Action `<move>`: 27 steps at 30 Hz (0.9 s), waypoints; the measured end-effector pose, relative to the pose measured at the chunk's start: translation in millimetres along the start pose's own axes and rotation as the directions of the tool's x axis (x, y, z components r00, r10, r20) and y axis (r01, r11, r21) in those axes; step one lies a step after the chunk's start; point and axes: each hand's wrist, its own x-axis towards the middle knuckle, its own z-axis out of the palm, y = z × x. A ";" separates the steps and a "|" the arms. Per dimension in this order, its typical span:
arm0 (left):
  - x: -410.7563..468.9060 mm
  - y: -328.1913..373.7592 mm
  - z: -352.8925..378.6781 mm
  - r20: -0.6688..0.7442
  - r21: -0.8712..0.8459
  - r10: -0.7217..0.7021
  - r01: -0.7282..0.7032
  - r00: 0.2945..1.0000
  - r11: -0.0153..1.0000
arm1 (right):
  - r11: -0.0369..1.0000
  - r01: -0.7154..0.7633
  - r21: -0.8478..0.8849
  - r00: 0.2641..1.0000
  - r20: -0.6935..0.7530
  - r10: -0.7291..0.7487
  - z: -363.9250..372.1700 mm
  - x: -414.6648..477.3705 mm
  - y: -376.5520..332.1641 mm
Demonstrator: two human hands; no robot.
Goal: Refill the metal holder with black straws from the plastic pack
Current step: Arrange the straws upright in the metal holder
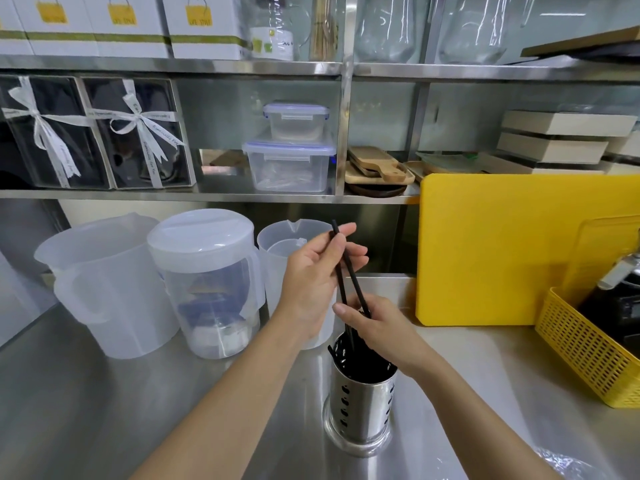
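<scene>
One crumpled clear plastic pack (568, 464), only partly in frame and so probably the straw pack, lies at the near right edge of the stainless steel counter (104, 410). Just beyond it, near the counter's middle, the perforated metal holder (360, 400) stands upright on its flared base, with dark straws already filling its inside.

Directly above the holder's rim, the right hand (377, 327) has its fingers curled round the lower part of two black straws (352, 271), whose bottom ends dip into the holder. The straws cross each other and rise to the left hand (311, 282), which pinches their upper part between thumb and fingers; one tip projects above the fingers.

Behind the hands, three translucent plastic jugs (104, 289) stand in a row at the left, the middle one lidded. A yellow cutting board (502, 251) leans upright at the right, with a yellow perforated basket (588, 355) in front of it.

Farther back, a steel shelf (173, 195) carries ribboned gift boxes (131, 133), two stacked clip-lid containers (291, 147) and wooden boards (377, 168).
</scene>
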 end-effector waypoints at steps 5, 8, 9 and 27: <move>-0.2 -4.9 4.0 -0.027 -0.019 0.045 -0.046 0.999 0.999 | 0.989 0.078 -0.126 0.996 0.062 -0.070 -5.4 -4.0 7.8; 1.4 -8.7 5.1 0.012 -0.032 0.083 -0.083 0.996 0.996 | 0.963 0.161 -0.216 0.986 -0.002 -0.166 -12.5 -6.8 3.2; 1.9 -10.3 5.7 0.029 -0.026 0.096 -0.095 0.995 0.995 | 0.956 0.182 -0.230 0.982 -0.002 -0.187 -15.4 -7.2 1.7; -9.9 -73.7 -17.4 0.212 0.433 -0.234 0.124 0.949 0.893 | 0.963 0.022 -0.269 1.000 0.026 -0.016 -15.0 -15.3 42.8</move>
